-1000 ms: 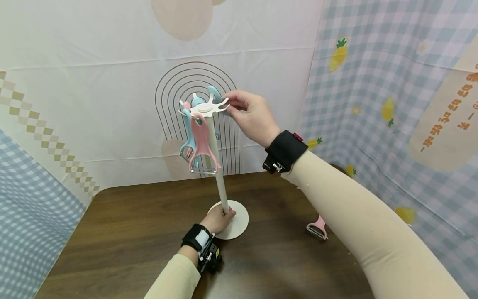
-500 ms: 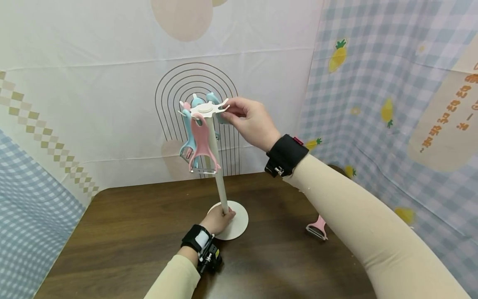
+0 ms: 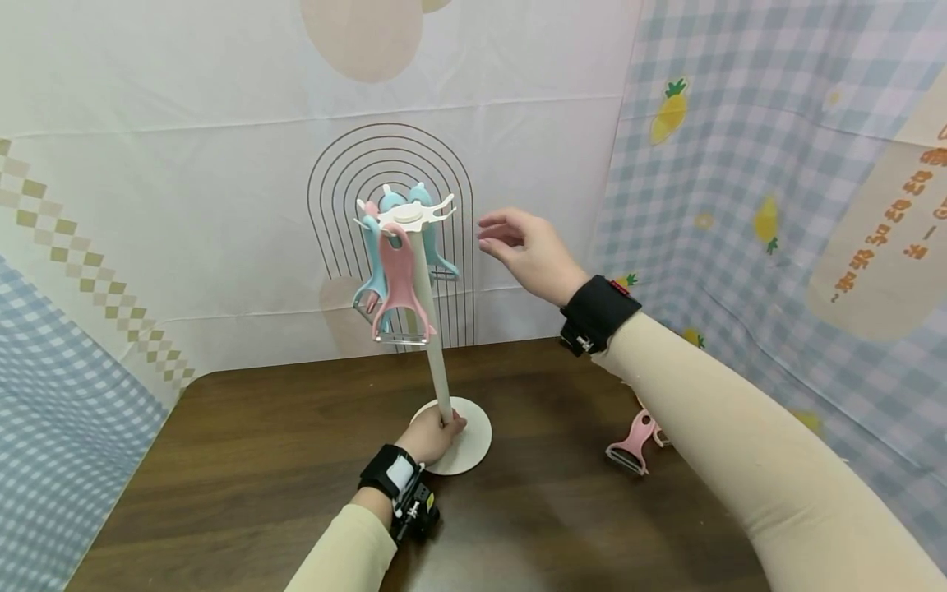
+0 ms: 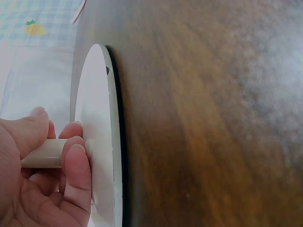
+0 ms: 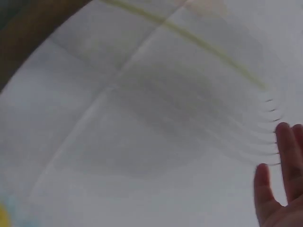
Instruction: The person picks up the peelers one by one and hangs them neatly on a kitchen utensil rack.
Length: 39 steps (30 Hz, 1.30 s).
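A white stand (image 3: 438, 366) with a round base (image 3: 477, 436) and hooked arms on top stands on the brown table. My left hand (image 3: 431, 437) grips its pole just above the base; in the left wrist view, curled fingers and thumb close round the pole (image 4: 45, 155). From the hooks hang a pink peeler (image 3: 400, 275), a blue peeler (image 3: 375, 267) and others partly hidden behind. Another blue peeler (image 3: 431, 242) hangs at the back right. To the right of the stand, my right hand (image 3: 536, 255) is in the air, holding nothing, its fingers loosely bent.
Pink peelers (image 3: 631, 444) lie on the table (image 3: 296, 477) at the right, partly hidden by my right sleeve. A white patterned cloth (image 3: 222, 230) hangs behind the stand. Checked cloth (image 3: 740, 205) covers the right side.
My right hand has let go of the blue peeler, which now hangs from a back right hook, and has drawn away to the right. The left hand stays on the pole.
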Each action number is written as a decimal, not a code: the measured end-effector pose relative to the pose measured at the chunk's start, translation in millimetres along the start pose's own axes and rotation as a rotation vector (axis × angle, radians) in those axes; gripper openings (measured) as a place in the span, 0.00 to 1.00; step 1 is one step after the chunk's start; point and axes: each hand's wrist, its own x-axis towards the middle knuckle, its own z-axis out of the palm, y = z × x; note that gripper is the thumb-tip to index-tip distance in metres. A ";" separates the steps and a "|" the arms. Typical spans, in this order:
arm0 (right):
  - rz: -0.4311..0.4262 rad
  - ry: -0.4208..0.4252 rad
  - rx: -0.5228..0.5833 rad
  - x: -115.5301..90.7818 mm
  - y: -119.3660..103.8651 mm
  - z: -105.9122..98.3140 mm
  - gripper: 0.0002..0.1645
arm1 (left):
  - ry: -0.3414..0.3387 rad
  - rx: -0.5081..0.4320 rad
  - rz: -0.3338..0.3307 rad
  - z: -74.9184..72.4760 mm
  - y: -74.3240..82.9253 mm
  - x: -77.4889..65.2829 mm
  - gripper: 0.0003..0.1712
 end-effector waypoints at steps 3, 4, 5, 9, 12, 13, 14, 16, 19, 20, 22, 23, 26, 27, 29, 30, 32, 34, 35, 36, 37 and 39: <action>0.121 -0.049 -0.082 -11.0 30.7 -7.4 0.20 | 0.005 0.014 -0.005 0.1 1.7 -0.7 0.13; 0.163 -0.063 -0.116 -15.8 42.2 -9.9 0.21 | 0.005 0.017 -0.007 0.0 2.4 -1.0 0.13; 0.201 -0.076 -0.151 -21.3 54.0 -12.5 0.21 | 0.003 0.019 -0.011 0.0 3.0 -1.5 0.12; 0.333 -0.138 -0.326 -46.7 101.8 -22.1 0.23 | 0.003 0.021 -0.019 -1.2 4.6 -3.6 0.12; 0.429 -0.216 -0.448 -65.8 133.9 -27.5 0.25 | 0.011 0.024 -0.021 -2.7 4.0 -4.3 0.12; 0.463 -0.246 -0.482 -72.0 143.7 -28.6 0.25 | 0.014 0.025 -0.020 -3.2 3.6 -4.4 0.12; 0.491 -0.277 -0.522 -78.4 153.0 -29.6 0.26 | 0.015 0.026 -0.023 -3.6 3.2 -4.6 0.12; 0.547 -0.338 -0.574 -90.4 168.1 -31.2 0.25 | 0.020 0.029 -0.021 -4.2 2.5 -5.3 0.11; 0.656 -0.419 -0.583 -107.1 188.4 -31.6 0.18 | 0.018 0.024 -0.020 -4.4 1.6 -6.7 0.11; 0.682 -0.441 -0.588 -112.0 193.9 -31.5 0.18 | 0.016 0.022 -0.018 -4.3 1.5 -7.1 0.11; 0.736 -0.464 -0.584 -119.4 202.8 -30.4 0.20 | 0.013 0.022 -0.016 -3.9 1.2 -7.3 0.11; 0.761 -0.472 -0.583 -122.3 205.8 -29.9 0.22 | 0.012 0.021 -0.016 -3.7 1.3 -7.4 0.11; 0.766 -0.486 -0.635 -127.7 212.6 -28.5 0.21 | 0.015 0.026 -0.016 -3.3 2.5 -7.2 0.11; 0.763 -0.495 -0.650 -128.3 213.8 -28.0 0.20 | 0.018 0.027 -0.017 -3.3 3.2 -7.0 0.11; 0.762 -0.522 -0.677 -129.1 216.8 -27.1 0.20 | 0.020 0.026 -0.020 -3.4 5.0 -7.0 0.11; 0.759 -0.541 -0.688 -129.4 218.2 -26.6 0.19 | 0.019 0.025 -0.021 -3.5 5.7 -7.0 0.11; 0.749 -0.572 -0.708 -130.9 222.0 -25.0 0.19 | 0.018 0.026 -0.020 -3.6 7.3 -7.1 0.11; 0.754 -0.583 -0.706 -133.8 226.8 -23.3 0.19 | 0.017 0.028 -0.020 -3.0 7.9 -7.0 0.11; 0.754 -0.587 -0.706 -135.6 227.3 -22.7 0.20 | 0.015 0.030 -0.020 -2.8 7.9 -6.9 0.11; 0.755 -0.589 -0.707 -137.0 227.3 -22.0 0.19 | 0.016 0.033 -0.019 -2.2 7.7 -6.8 0.11; 0.755 -0.589 -0.711 -138.4 227.4 -21.5 0.18 | 0.016 0.033 -0.020 -1.7 7.7 -6.7 0.11; 0.755 -0.596 -0.721 -140.3 226.1 -21.2 0.17 | 0.016 0.033 -0.020 -0.7 7.5 -6.4 0.11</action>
